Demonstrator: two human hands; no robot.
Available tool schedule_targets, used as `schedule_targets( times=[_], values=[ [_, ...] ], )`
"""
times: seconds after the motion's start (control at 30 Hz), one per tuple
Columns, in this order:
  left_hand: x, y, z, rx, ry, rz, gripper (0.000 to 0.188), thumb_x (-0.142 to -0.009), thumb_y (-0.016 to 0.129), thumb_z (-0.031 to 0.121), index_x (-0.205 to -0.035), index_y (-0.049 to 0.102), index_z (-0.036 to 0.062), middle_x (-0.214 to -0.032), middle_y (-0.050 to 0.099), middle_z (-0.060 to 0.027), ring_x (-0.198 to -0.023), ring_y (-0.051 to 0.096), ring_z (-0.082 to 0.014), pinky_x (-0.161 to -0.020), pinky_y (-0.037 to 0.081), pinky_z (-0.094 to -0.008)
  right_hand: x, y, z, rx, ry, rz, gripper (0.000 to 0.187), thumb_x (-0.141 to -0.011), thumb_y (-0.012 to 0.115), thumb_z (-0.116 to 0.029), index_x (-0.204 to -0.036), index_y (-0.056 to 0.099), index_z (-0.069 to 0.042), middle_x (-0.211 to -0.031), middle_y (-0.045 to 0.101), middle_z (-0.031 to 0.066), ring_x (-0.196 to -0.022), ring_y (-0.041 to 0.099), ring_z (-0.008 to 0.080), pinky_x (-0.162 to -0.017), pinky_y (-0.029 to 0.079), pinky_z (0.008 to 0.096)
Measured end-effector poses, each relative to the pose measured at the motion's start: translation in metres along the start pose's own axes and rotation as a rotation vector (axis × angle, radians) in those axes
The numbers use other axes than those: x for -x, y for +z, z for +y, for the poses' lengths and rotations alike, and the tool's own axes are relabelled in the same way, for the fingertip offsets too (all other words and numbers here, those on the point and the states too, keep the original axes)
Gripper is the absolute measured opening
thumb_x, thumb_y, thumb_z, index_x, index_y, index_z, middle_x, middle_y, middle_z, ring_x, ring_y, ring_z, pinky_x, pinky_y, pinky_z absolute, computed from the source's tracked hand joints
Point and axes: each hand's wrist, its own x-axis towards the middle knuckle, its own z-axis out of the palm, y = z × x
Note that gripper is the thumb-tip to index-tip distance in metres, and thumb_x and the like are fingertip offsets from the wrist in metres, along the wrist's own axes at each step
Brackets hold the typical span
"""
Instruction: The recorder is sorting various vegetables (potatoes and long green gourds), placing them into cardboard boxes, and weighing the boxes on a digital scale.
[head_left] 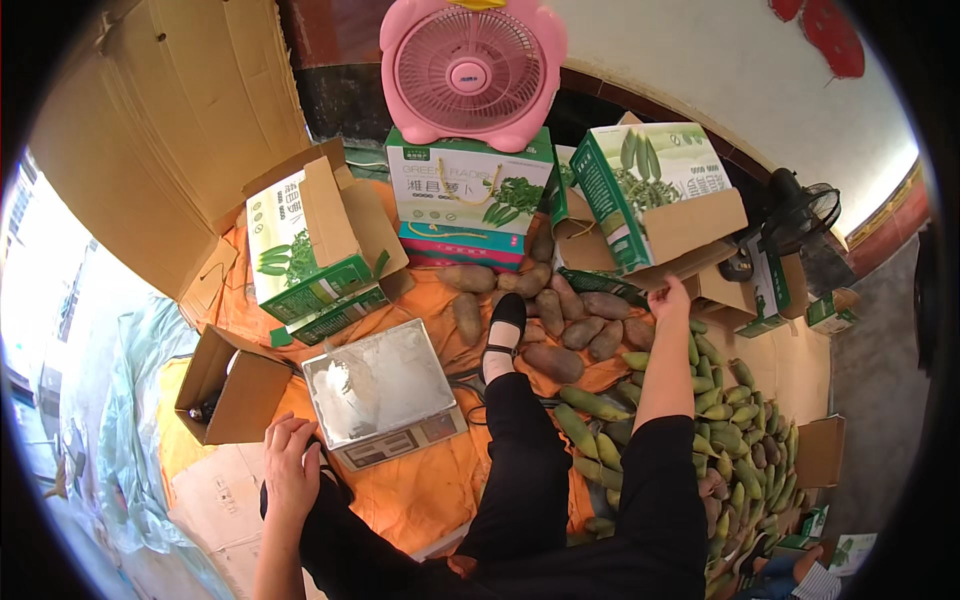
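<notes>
My right hand (669, 298) reaches forward with its fingers at the lower edge of a green-and-white carton (655, 190), gripping its brown flap. The carton is tilted, pictures of green radishes on its side, and leans over other opened boxes. Below that arm lies a large heap of green radishes (745, 440). My left hand (292, 462) rests by my left knee, holding nothing, with its fingers loosely apart. Nearest to it are a small brown box (235, 390) and a scale with a worn metal plate (378, 380).
Brown-skinned tubers (555, 362) lie on the orange sheet (400, 510) around my foot. A pink fan (468, 75) stands on a carton (470, 185). Another opened carton (310, 240) stands at left. A black fan (805, 210) is far right; another person's striped sleeve (818, 582) shows lower right.
</notes>
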Motion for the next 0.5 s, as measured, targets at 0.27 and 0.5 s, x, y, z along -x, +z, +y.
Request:
schedule_targets(
  times=[0.27,0.5],
  values=[
    [0.01,-0.005,0.004,-0.04,0.035,0.018,0.024,-0.072,0.06,0.0,-0.096,0.062,0.0016,-0.102,0.057,-0.0113,-0.108,0.05,-0.0323,-0.091,0.041,-0.0415,0.087,0.002,0.02,0.223,-0.1,-0.363,0.009,-0.086,0.057,-0.006,-0.095,0.056,-0.008,-0.081,0.058,0.0016,-0.067,0.053,0.0122,-0.051,0.042,0.025],
    [0.022,-0.013,-0.004,0.025,0.011,0.025,0.025,-0.073,0.061,0.001,-0.098,0.061,0.0008,-0.105,0.056,-0.0137,-0.11,0.05,-0.0334,-0.094,0.039,-0.041,0.266,-0.006,-0.002,0.269,-0.275,-0.613,0.01,-0.084,0.06,-0.006,-0.093,0.058,-0.006,-0.078,0.062,0.0033,-0.061,0.057,0.0128,-0.05,0.044,0.0269]
  ],
)
